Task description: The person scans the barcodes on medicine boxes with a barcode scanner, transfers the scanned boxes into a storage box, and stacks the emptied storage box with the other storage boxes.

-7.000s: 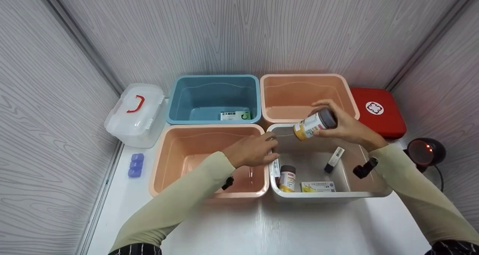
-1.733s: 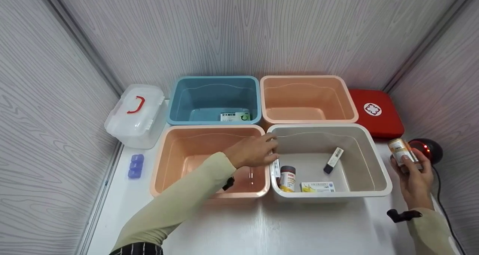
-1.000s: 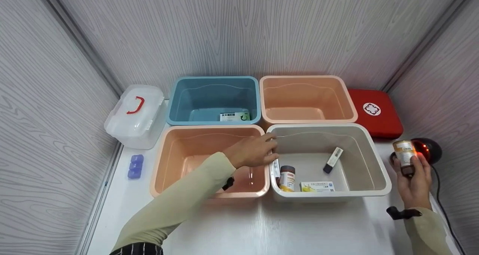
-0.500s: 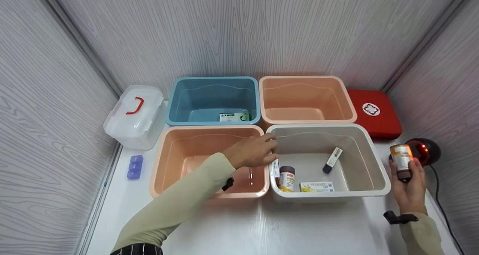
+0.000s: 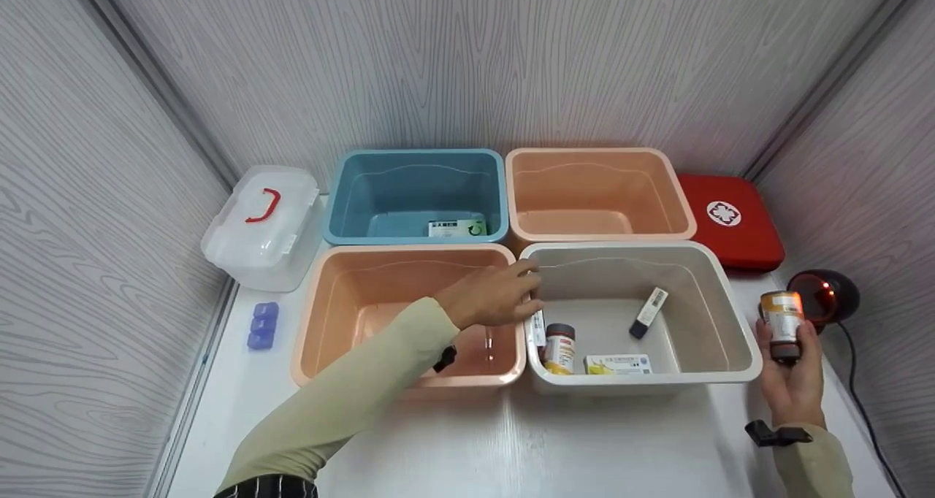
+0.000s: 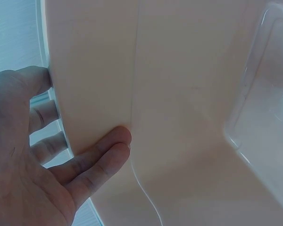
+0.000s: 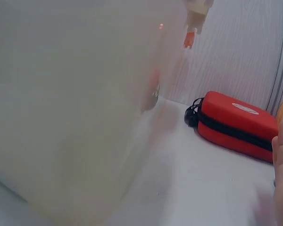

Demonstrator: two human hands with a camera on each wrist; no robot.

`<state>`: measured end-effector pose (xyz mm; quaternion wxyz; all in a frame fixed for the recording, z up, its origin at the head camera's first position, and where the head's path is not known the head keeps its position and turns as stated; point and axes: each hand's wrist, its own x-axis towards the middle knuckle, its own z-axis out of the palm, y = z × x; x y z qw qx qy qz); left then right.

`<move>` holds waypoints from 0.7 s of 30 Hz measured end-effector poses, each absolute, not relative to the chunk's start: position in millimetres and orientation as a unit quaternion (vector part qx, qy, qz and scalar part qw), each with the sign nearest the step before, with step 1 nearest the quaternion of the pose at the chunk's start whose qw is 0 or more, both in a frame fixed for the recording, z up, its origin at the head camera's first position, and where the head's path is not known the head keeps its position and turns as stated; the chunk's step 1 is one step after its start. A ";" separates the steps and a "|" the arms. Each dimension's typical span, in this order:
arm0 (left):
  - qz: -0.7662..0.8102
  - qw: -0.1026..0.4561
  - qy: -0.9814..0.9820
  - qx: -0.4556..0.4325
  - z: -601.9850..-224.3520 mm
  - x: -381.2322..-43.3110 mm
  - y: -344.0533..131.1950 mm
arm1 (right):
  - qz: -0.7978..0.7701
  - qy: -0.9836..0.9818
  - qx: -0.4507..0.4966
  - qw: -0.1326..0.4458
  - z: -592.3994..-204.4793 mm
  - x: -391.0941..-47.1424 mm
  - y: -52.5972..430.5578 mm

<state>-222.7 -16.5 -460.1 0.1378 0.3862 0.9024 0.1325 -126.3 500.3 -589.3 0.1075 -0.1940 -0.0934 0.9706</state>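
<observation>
The orange-and-white cylindrical bottle point(image 5: 784, 326), grasped by the right hand point(image 5: 795, 381) near the black, red-lit device point(image 5: 830, 298) (presumably a scanner), is best turned slowly, label forward. The peach plastic tub point(image 5: 409, 250) is gripped at its rim by the left hand point(image 5: 491, 296).

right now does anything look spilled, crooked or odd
No spill or damage shows. The narrow dark-ended item lies in the grey bin, slanted to its walls, and the bottle in the right hand looks upside down, cap at the bottom.
</observation>
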 end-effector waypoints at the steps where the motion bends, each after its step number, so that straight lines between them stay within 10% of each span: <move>1: 0.133 0.139 0.902 0.387 -460.4 -222.7 -16.2 | 0.965 -0.113 -0.204 0.124 -588.5 -126.8 498.4; 21: 0.127 0.136 0.902 0.389 -461.6 -223.8 -14.4 | 0.838 -0.479 -0.159 0.206 -541.4 -146.9 482.1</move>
